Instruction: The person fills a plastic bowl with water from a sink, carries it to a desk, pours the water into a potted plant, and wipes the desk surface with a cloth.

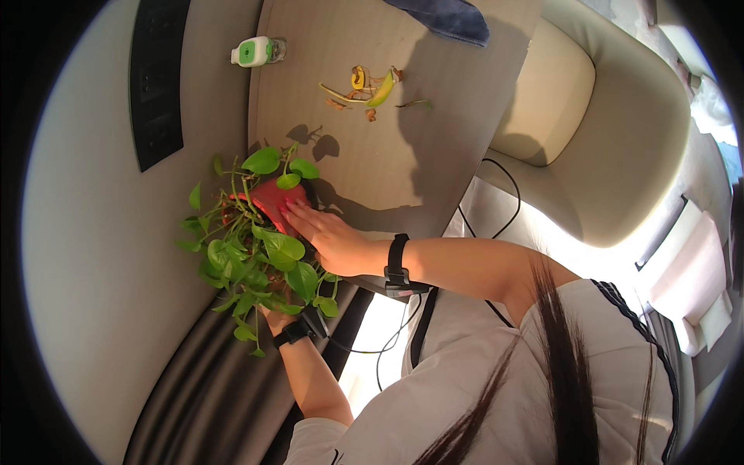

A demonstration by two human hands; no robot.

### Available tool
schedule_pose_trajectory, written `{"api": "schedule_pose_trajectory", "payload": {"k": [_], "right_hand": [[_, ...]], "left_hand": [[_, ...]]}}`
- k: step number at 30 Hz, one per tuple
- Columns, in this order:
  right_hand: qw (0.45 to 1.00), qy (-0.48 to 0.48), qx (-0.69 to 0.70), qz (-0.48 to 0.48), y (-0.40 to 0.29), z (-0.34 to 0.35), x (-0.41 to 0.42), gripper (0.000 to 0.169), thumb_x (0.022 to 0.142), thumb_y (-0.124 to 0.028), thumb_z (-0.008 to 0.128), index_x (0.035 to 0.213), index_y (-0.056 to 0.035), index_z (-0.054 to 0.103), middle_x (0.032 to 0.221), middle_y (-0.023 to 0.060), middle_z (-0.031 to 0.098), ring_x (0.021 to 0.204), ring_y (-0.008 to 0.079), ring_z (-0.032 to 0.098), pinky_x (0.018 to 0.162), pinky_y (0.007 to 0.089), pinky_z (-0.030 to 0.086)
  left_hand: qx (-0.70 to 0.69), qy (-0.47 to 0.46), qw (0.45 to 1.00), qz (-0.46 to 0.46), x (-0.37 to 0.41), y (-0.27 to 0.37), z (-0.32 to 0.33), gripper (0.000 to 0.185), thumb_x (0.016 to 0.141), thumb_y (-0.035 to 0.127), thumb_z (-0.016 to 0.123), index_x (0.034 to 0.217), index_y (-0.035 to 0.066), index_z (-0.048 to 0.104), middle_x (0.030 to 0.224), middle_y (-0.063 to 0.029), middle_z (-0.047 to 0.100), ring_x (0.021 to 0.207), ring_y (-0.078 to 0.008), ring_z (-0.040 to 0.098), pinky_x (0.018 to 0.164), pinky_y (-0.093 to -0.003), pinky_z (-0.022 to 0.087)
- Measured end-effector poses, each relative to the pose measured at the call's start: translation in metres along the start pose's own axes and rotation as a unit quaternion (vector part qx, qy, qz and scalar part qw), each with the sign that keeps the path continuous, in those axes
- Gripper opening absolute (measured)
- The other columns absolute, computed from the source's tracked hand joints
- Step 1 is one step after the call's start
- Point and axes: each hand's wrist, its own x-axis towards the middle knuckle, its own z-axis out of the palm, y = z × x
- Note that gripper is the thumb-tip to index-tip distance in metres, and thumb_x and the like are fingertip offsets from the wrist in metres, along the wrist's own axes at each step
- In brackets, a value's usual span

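A red plant pot (280,200) tilts at the table's edge near the wall, its mouth towards the wall. Trailing green pothos leaves (282,247) spill out of it. My right hand (325,235) lies with extended fingers against the pot's side, steadying it. Below the pot, my left hand (278,317) reaches up under the foliage; leaves hide its fingers and whatever they touch. On the table (360,168) lie a yellowed leaf (381,90) with its stalk, another yellow leaf (358,77) and several brown, dried scraps (337,104).
A bottle with a green and white top (254,52) stands by the wall. Dark blue cloth (447,20) lies at the table's far end. A beige chair (628,133) is beside the table. A black cable (511,180) hangs near its edge, and a dark striped curtain (215,372) hangs below.
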Motion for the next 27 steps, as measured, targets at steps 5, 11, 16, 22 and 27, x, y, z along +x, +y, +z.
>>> {"api": "schedule_pose_trajectory", "payload": {"k": [5, 11, 16, 22, 27], "right_hand": [[1.000, -0.011, -0.003, 0.013, -0.001, -0.001, 0.008, 0.084, 0.074, 0.003, 0.057, 0.149, -0.0016, 0.020, 0.154, 0.0213, 0.023, 0.142, 0.0352, 0.025, 0.110, 0.0464, 0.030], [0.998, -0.061, -0.026, 0.001, 0.009, -0.004, 0.037, 0.084, 0.077, -0.008, 0.065, 0.148, -0.0021, 0.021, 0.152, 0.0208, 0.026, 0.142, 0.0335, 0.026, 0.110, 0.0472, 0.030], [0.996, -0.090, -0.016, 0.012, 0.010, -0.001, 0.054, 0.084, 0.077, -0.011, 0.066, 0.148, -0.0028, 0.023, 0.154, 0.0177, 0.025, 0.142, 0.0314, 0.026, 0.110, 0.0472, 0.029], [0.975, -0.221, -0.009, 0.015, 0.019, -0.036, 0.072, 0.072, 0.076, -0.004, 0.063, 0.143, -0.0052, 0.035, 0.140, 0.0180, 0.046, 0.130, 0.0325, 0.044, 0.104, 0.0431, 0.041], [0.999, -0.039, -0.013, 0.025, 0.027, -0.107, 0.041, 0.044, 0.085, -0.002, 0.054, 0.128, -0.0079, 0.053, 0.122, 0.0145, 0.060, 0.110, 0.0328, 0.057, 0.093, 0.0398, 0.047]], "left_hand": [[-0.060, 0.041, 0.997, 0.030, -0.001, -0.014, 0.011, 0.055, 0.094, 0.042, 0.051, 0.136, 0.007, 0.047, 0.137, -0.0134, 0.050, 0.126, -0.0318, 0.046, 0.107, -0.0507, 0.035], [-0.065, 0.081, 0.992, 0.073, 0.000, -0.027, 0.034, 0.054, 0.093, 0.033, 0.053, 0.140, 0.006, 0.043, 0.144, -0.0165, 0.042, 0.131, -0.0352, 0.039, 0.110, -0.0491, 0.031], [-0.019, 0.161, 0.981, 0.110, -0.005, -0.033, 0.049, 0.054, 0.094, 0.038, 0.050, 0.138, 0.006, 0.045, 0.143, -0.0158, 0.042, 0.129, -0.0338, 0.041, 0.110, -0.0491, 0.032], [0.061, 0.201, 0.969, 0.130, -0.012, -0.046, 0.055, 0.053, 0.096, 0.040, 0.048, 0.135, 0.005, 0.047, 0.137, -0.0125, 0.049, 0.125, -0.0300, 0.046, 0.108, -0.0454, 0.036], [0.173, 0.286, 0.918, 0.211, -0.054, -0.055, 0.038, 0.049, 0.098, 0.038, 0.045, 0.135, 0.005, 0.046, 0.137, -0.0091, 0.049, 0.125, -0.0276, 0.047, 0.107, -0.0419, 0.036]]}}
